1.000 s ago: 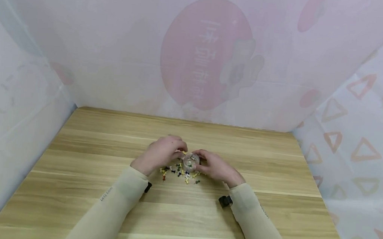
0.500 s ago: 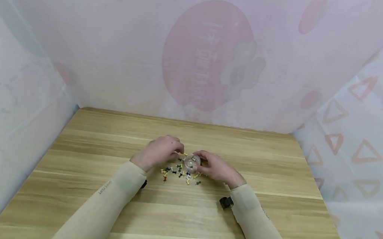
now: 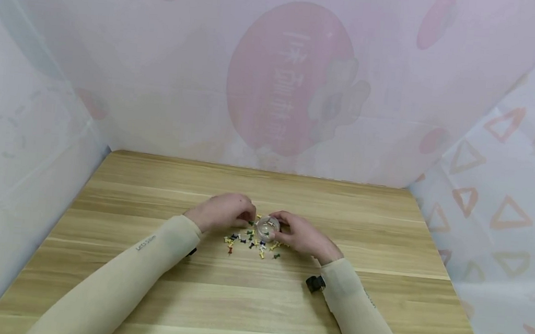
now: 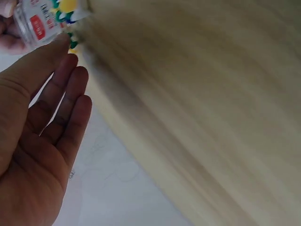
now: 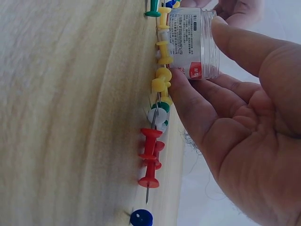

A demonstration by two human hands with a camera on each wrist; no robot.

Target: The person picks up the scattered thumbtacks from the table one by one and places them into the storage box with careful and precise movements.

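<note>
A small clear plastic jar [image 3: 268, 230] with a printed white and red label [image 5: 186, 37] stands on the table, with a few push pins visible inside. My right hand [image 3: 306, 236] holds it by the side, thumb at its rim and fingers along the far wall. Loose push pins, among them a red push pin [image 5: 149, 143] and a yellow push pin [image 5: 162, 80], lie around its base. Left of the jar, my left hand [image 3: 227, 211] is low over the table, fingers loosely bent. Its thumb tip overlaps the edge of a green push pin [image 4: 72, 42] in the left wrist view.
The wooden table [image 3: 238, 301] reaches back to a printed cloth wall [image 3: 184, 87], with cloth walls also at both sides. A blue push pin [image 5: 142, 217] and a green push pin [image 3: 276, 256] lie nearest my right wrist.
My left hand has drawn slightly left from the jar and sunk toward the table, its forearm swinging outward. The right hand keeps its grip on the jar, which stays in place.
</note>
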